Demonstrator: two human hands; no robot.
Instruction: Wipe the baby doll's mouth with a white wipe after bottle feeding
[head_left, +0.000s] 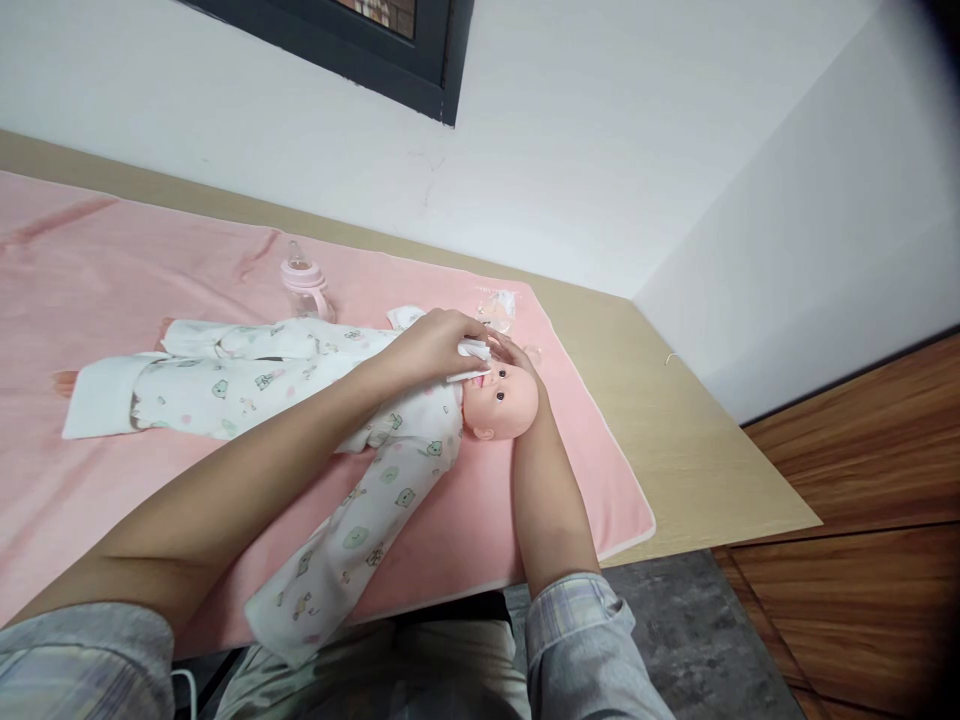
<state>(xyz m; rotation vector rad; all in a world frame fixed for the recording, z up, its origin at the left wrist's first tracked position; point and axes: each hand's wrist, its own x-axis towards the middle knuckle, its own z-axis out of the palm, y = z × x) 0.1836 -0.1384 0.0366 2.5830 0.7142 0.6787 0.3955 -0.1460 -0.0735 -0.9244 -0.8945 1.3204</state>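
Observation:
A baby doll [504,405] in a white printed outfit [300,375] lies on its back, with its head toward the right. My left hand [435,345] is closed on a folded white tissue [472,352] and presses it against the doll's mouth and cheek. On the far side of the doll's head, my right hand [517,355] cups the head. Part of that hand is hidden behind it. One long sleeve of the outfit [356,535] hangs over the near edge of the table.
A pink towel [570,450] covers much of the wooden table [697,460]. A pink-capped baby bottle [304,285] stands beyond the doll's legs. Clear crinkled plastic [499,308] lies beyond my hands. The wall [555,150] runs along the back, with wooden panels [885,480] at the right.

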